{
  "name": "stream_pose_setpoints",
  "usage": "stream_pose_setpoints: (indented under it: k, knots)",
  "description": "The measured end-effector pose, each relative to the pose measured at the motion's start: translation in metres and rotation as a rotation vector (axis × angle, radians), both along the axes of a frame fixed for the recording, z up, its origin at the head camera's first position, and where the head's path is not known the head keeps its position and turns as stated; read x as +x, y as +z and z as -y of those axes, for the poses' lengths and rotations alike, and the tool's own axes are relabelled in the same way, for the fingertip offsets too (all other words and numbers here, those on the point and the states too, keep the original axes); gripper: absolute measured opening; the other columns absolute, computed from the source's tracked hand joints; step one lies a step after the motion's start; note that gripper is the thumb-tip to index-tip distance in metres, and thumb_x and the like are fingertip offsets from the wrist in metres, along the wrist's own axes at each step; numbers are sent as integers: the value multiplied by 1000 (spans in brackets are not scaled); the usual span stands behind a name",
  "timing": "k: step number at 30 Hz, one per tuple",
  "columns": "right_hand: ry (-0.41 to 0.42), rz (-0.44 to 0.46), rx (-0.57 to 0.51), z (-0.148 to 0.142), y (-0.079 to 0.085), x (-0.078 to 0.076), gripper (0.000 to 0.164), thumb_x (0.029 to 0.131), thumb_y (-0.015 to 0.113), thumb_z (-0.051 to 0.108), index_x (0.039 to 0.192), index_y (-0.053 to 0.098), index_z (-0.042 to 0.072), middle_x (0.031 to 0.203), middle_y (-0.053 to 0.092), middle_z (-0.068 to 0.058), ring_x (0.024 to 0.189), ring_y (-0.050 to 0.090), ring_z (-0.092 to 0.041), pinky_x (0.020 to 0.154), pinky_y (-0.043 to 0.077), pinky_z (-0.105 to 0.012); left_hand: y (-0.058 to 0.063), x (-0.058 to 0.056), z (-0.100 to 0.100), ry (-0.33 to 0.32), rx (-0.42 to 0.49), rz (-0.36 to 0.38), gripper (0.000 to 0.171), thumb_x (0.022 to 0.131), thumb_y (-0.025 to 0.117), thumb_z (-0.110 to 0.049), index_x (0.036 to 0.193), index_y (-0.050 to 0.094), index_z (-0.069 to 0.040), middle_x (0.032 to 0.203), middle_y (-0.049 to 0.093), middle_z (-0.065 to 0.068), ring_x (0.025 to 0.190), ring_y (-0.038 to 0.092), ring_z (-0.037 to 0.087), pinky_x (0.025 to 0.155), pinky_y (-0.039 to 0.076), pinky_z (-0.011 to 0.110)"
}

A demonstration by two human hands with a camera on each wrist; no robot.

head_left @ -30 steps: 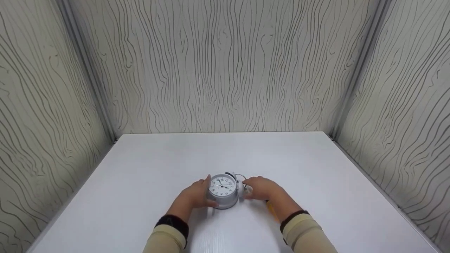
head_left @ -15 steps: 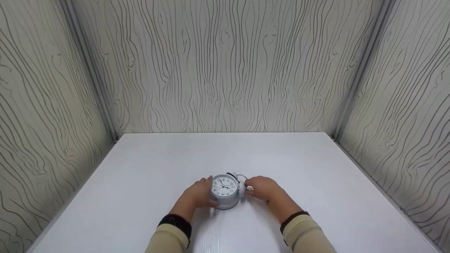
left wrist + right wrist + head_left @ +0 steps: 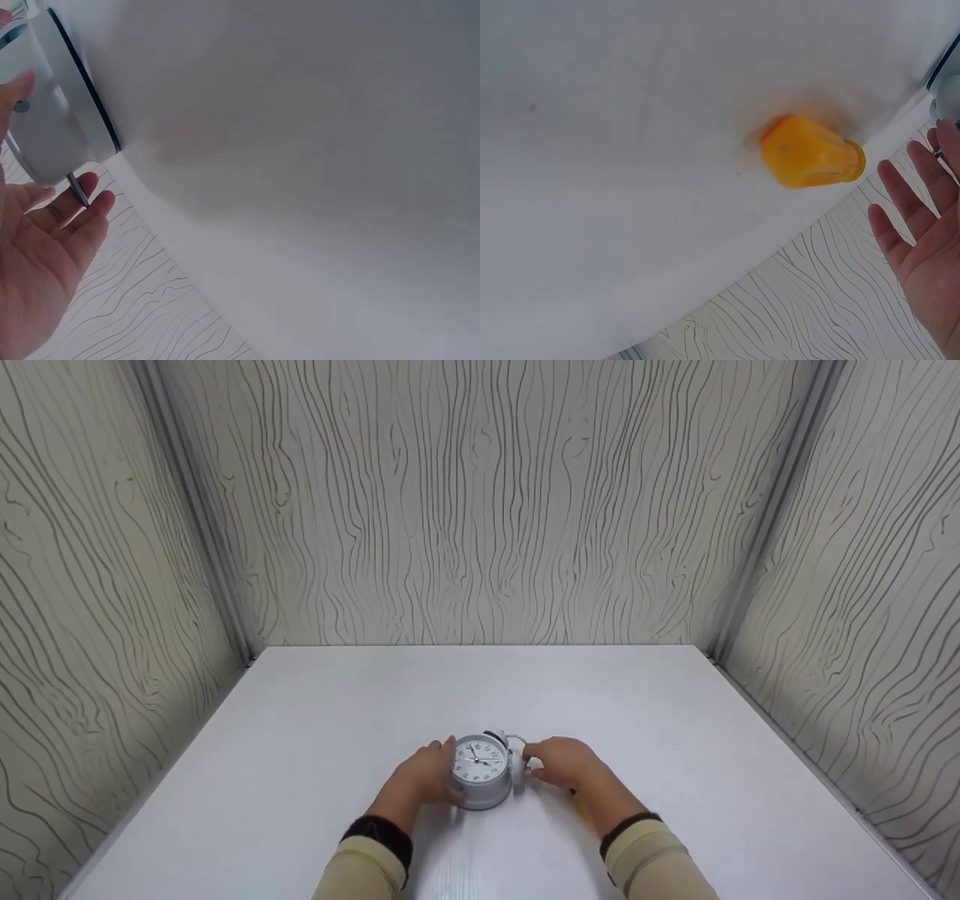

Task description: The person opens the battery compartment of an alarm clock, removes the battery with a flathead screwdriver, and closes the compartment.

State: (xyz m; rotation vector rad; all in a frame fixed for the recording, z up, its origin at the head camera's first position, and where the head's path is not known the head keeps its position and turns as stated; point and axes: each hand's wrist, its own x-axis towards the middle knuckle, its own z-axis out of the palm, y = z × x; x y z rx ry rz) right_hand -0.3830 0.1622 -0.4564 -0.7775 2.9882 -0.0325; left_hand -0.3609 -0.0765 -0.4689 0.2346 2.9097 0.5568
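A white twin-bell alarm clock lies on its back on the white table, dial up, with its bells toward the right. My left hand holds the clock's left side. In the left wrist view, the thumb rests on the casing and fingertips touch a short metal leg. My right hand pinches at the handle beside the bells. Its other fingers are spread in the right wrist view, where the exact pinch point is partly cut off at the edge.
An orange faceted object with a narrower, rounded end is on the table below my right forearm, which hides most of it in the head view. Wood-patterned panels enclose the table at the back and both sides.
The clock and my left hand have shifted slightly to the right. My right fingers have drawn in closer to the handle and bell.
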Motion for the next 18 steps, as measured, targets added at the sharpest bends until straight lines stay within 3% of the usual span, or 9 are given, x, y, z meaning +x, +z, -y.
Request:
stream_pose_setpoints:
  k: [10,18]
  knots:
    - [29,-9,12,-1,2,2,19,84,65,29,102,65,24,98,67,2,94,61,-22,83,48,-41,6,5,-2,20,-42,-6,105,61,82,-37,145,25,-11,143,33,17,132,30,34,105,28,48]
    - [9,-11,11,-5,5,4,21,80,70,29,99,64,25,97,67,3,81,57,-16,81,48,-40,15,13,-7,4,-2,-11,104,61,82,-34,145,24,-11,140,36,18,129,34,35,103,31,49]
